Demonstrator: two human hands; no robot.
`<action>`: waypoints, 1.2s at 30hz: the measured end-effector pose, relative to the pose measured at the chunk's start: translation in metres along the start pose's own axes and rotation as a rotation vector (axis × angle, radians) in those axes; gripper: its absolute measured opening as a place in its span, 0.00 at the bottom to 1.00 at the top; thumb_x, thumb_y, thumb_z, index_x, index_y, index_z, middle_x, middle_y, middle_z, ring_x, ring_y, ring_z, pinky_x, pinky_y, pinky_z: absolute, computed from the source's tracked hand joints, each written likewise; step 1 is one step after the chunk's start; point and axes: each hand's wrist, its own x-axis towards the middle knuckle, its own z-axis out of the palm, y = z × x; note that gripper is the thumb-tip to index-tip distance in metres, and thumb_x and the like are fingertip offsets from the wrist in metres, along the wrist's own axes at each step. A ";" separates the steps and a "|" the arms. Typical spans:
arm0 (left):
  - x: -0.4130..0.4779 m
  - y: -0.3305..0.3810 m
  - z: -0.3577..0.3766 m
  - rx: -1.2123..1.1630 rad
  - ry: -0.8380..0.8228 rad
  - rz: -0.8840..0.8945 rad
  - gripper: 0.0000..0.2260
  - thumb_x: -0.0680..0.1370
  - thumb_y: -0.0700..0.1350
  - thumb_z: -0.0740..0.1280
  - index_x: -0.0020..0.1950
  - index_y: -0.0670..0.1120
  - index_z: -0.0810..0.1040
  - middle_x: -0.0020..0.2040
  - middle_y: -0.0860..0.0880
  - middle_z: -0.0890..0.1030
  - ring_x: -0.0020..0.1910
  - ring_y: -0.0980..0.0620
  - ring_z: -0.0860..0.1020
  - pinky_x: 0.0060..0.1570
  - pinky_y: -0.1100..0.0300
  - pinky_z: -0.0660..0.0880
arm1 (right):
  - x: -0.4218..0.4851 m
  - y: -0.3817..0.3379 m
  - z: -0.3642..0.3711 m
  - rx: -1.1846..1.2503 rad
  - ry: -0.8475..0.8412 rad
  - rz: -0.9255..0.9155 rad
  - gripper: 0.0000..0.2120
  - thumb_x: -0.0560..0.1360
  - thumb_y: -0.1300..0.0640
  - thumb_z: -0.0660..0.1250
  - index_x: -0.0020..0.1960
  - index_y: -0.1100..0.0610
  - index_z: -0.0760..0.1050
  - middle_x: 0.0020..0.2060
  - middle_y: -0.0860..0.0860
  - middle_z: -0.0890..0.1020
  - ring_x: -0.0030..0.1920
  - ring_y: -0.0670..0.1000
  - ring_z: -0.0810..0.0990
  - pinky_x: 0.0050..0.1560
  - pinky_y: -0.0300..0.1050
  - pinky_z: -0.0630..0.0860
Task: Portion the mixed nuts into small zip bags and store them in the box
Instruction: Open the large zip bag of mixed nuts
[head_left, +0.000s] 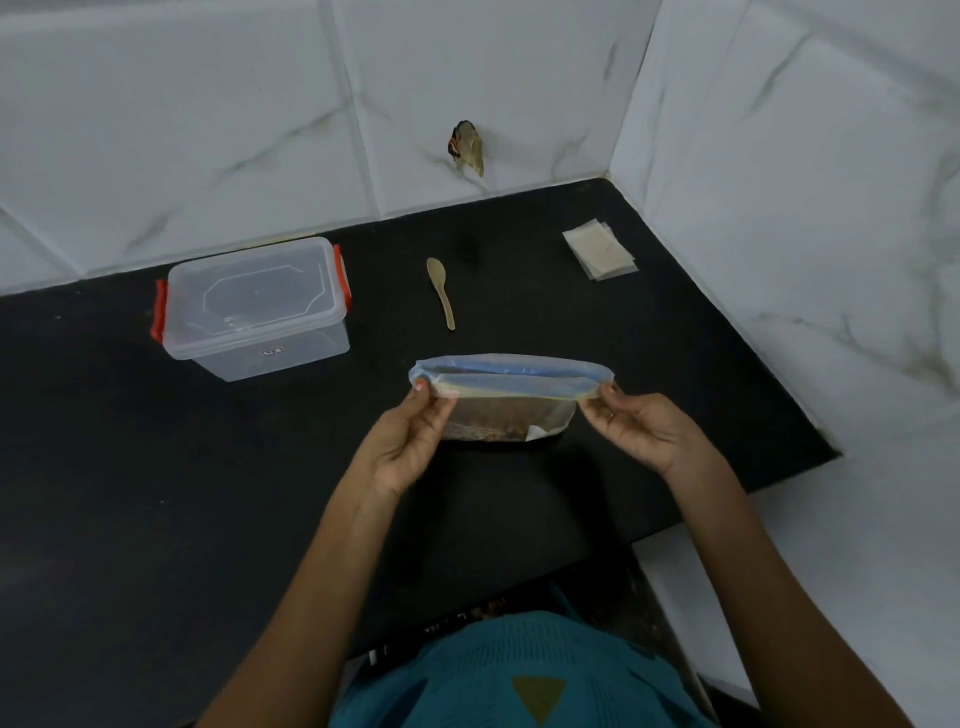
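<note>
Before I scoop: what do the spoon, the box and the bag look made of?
The spoon: pale tan, matte, likely wood or bamboo; tan plastic is possible. The box: rigid clear plastic, glossy, see-through walls, orange-red clips. The bag: thin translucent plastic film, blue zip strip, nuts showing through.

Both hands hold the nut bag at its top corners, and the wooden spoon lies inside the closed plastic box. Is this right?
No. In the head view the wooden spoon lies on the counter beside the closed plastic box, not inside it.
</note>
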 end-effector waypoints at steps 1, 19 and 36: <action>0.001 -0.003 0.000 -0.032 -0.027 0.003 0.10 0.77 0.36 0.60 0.57 0.37 0.74 0.57 0.36 0.77 0.60 0.43 0.75 0.42 0.52 0.79 | 0.001 0.003 0.000 0.006 -0.007 -0.010 0.10 0.77 0.70 0.54 0.54 0.66 0.71 0.48 0.63 0.77 0.47 0.57 0.77 0.52 0.53 0.76; -0.005 0.017 -0.006 0.359 0.075 -0.086 0.10 0.78 0.49 0.61 0.51 0.44 0.77 0.46 0.44 0.80 0.47 0.50 0.78 0.46 0.56 0.79 | 0.008 -0.002 -0.009 -0.468 0.005 -0.040 0.04 0.75 0.61 0.62 0.47 0.58 0.76 0.43 0.53 0.80 0.45 0.48 0.78 0.44 0.42 0.75; -0.005 0.018 -0.006 0.498 0.148 -0.026 0.09 0.78 0.49 0.61 0.49 0.45 0.76 0.45 0.46 0.78 0.48 0.50 0.76 0.54 0.55 0.71 | 0.007 -0.001 -0.008 -0.292 0.050 0.053 0.07 0.74 0.64 0.59 0.49 0.59 0.74 0.43 0.54 0.80 0.47 0.50 0.77 0.49 0.44 0.72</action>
